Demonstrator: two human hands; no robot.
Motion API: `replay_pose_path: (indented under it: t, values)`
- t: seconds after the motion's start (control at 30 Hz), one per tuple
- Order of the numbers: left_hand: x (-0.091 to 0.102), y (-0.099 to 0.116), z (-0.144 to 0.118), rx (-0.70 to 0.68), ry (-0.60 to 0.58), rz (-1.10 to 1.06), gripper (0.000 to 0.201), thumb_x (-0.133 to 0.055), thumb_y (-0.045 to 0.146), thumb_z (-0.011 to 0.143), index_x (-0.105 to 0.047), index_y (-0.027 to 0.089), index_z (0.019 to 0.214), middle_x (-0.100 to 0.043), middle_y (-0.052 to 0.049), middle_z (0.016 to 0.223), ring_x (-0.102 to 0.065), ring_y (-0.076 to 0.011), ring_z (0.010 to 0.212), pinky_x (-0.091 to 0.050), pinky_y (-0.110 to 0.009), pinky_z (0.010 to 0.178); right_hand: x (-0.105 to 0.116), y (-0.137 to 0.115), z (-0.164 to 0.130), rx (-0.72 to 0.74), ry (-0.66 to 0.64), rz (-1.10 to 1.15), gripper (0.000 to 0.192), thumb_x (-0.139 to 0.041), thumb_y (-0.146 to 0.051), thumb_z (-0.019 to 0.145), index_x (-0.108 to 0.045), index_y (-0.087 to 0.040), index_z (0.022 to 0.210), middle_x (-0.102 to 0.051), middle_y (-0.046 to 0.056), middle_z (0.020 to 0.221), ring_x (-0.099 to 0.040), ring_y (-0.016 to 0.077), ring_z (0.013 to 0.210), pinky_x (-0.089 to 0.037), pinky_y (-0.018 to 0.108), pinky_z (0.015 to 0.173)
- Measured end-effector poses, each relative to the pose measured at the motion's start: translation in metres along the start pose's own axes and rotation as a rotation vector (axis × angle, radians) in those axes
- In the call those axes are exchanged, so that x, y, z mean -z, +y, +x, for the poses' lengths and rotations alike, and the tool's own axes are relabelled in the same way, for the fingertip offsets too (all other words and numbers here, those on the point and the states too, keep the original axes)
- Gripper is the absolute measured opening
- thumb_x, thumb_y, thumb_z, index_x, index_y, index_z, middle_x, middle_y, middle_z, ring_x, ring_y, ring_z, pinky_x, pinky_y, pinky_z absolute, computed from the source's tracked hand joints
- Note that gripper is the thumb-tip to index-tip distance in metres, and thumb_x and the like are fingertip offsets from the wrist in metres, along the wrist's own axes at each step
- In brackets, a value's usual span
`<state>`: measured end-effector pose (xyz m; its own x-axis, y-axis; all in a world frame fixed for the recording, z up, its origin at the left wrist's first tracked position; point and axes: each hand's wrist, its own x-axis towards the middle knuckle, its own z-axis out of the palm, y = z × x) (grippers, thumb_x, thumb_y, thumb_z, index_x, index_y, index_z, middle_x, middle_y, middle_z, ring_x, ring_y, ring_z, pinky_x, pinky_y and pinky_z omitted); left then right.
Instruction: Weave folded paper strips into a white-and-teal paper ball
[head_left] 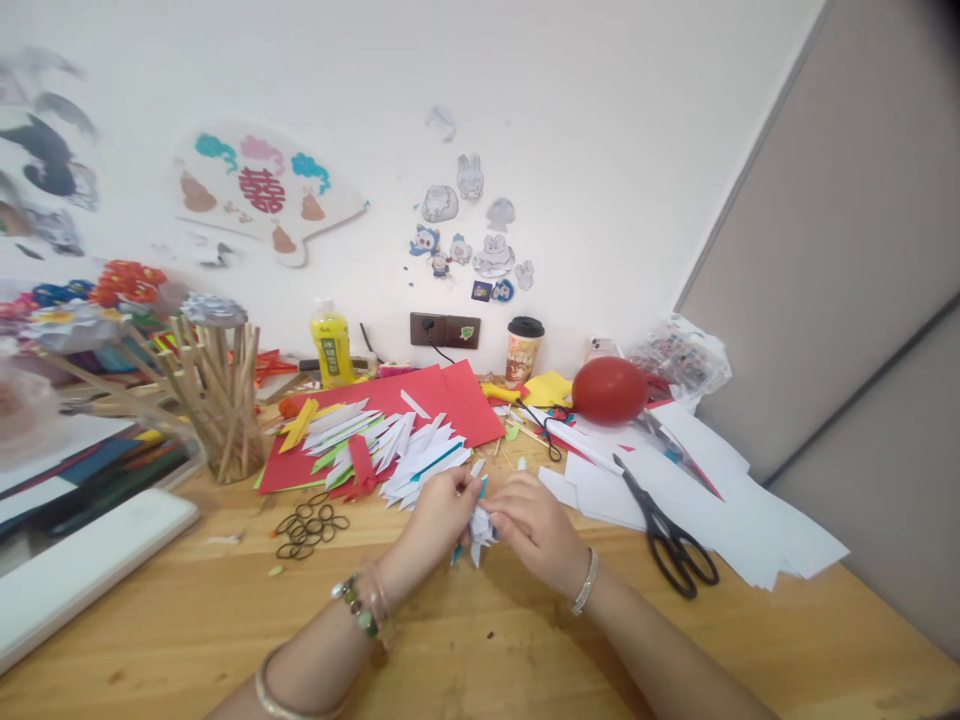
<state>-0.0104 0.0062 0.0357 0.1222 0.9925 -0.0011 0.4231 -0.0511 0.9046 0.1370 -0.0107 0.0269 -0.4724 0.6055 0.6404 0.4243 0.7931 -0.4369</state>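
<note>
Both my hands meet over the wooden table [465, 650] and pinch one small bundle of folded white paper pieces [480, 527] with a blue strip in it. My left hand [439, 515] grips the bundle from the left, fingers closed on it. My right hand [529, 525] holds its right side. Just beyond the hands lies a heap of pointed white, green and yellow paper pieces [390, 445] on a red paper sheet [442, 400].
Black scissors [671, 545] lie on white sheets [720, 500] to the right. A red balloon [609, 390], a coffee cup [523, 350] and a yellow bottle [332, 345] stand at the back. A holder of wooden sticks [221, 400] and dark rubber bands [309, 528] are at the left.
</note>
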Motion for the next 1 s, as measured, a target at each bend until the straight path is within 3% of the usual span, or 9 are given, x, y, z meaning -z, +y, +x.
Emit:
replay_pose_path:
  t: [0.17,0.43,0.6,0.7,1.0]
  values:
    - [0.0023,0.0019,-0.0013,-0.036,-0.034,-0.058,0.02,-0.042,0.032,0.077,-0.043,0.019,0.063,-0.043,0.008,0.036,-0.046,-0.0103,0.028,-0.03,-0.018,0.03,-0.0021,-0.0008,-0.0011,-0.133,0.046,0.005,0.024,-0.044,-0.027,0.087,-0.059,-0.021,0.104,-0.064,0.006,0.087,-0.05,0.019,0.084,-0.04,0.036,0.077]
    - [0.0067,0.0012,-0.0002,-0.039,-0.037,-0.033,0.022,-0.041,0.035,0.076,-0.042,0.019,0.061,-0.042,0.009,0.034,-0.044,-0.0099,0.027,-0.03,-0.018,0.031,-0.0025,0.0011,-0.0014,-0.001,0.031,0.059,0.022,-0.043,-0.025,0.087,-0.062,-0.022,0.098,-0.064,0.005,0.089,-0.051,0.0178,0.086,-0.039,0.036,0.079]
    - [0.004,0.0009,-0.0013,-0.064,-0.066,-0.053,0.021,-0.039,0.035,0.077,-0.038,0.02,0.062,-0.039,0.01,0.036,-0.043,-0.0098,0.026,-0.027,-0.017,0.029,-0.0057,0.0011,-0.0024,-0.113,0.021,0.013,0.022,-0.043,-0.03,0.087,-0.062,-0.021,0.094,-0.064,0.005,0.086,-0.051,0.0182,0.084,-0.039,0.035,0.078]
    - [0.0032,-0.0015,-0.0004,-0.06,-0.092,-0.078,0.021,-0.037,0.035,0.078,-0.038,0.02,0.063,-0.04,0.01,0.037,-0.042,-0.01,0.026,-0.027,-0.018,0.028,-0.008,-0.0004,-0.0029,-0.099,-0.006,-0.014,0.021,-0.047,-0.032,0.086,-0.062,-0.02,0.093,-0.064,0.005,0.087,-0.051,0.0185,0.085,-0.038,0.036,0.08]
    - [0.001,-0.0037,0.0013,-0.1,0.022,0.005,0.021,-0.038,0.035,0.075,-0.041,0.02,0.061,-0.04,0.008,0.045,-0.041,-0.0106,0.035,-0.032,-0.022,0.038,-0.0079,-0.0023,-0.0046,-0.101,0.023,0.006,0.02,-0.045,-0.029,0.086,-0.063,-0.021,0.091,-0.063,0.005,0.085,-0.051,0.0178,0.087,-0.038,0.035,0.08]
